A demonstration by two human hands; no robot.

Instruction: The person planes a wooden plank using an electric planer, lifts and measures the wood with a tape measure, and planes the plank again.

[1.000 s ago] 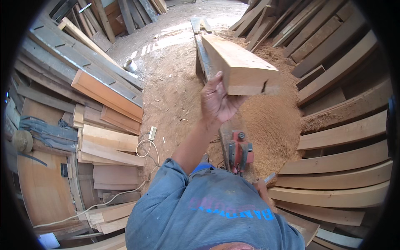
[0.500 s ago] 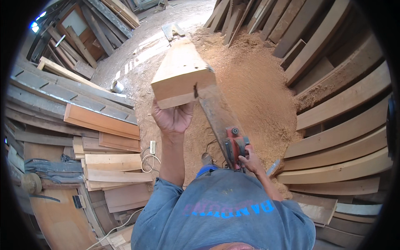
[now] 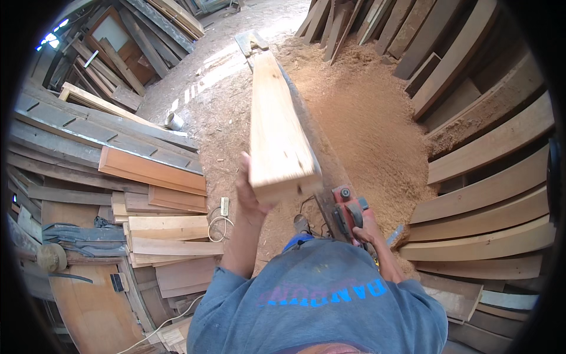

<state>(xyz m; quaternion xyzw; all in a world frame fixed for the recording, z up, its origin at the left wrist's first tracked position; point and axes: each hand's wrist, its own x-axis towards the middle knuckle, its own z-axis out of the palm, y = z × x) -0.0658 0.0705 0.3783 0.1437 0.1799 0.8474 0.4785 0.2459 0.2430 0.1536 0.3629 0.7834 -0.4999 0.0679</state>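
Note:
A long pale wooden beam (image 3: 276, 127) stretches away from me, its near end face and top both showing. My left hand (image 3: 249, 192) grips that near end at its left side and underside; some fingers are hidden beneath the wood. The far end reaches the notched stop (image 3: 253, 42) on a narrow wooden bench (image 3: 328, 197). Close to my right hip, my right hand (image 3: 369, 231) is wrapped round the handle of a red and black electric hand planer (image 3: 348, 207), which sits at the near end of the bench.
Sawdust and shavings (image 3: 368, 135) cover the ground right of the bench. Planks (image 3: 483, 200) lean along the right side. Stacked boards (image 3: 171, 230) lie at the left, near a pale cable with a socket (image 3: 224, 206). A metal can (image 3: 174, 121) lies farther off.
The near end of the beam has come down and nearer, showing more of its top. My left hand has shifted from under it toward its left side. The planer stays by my hip.

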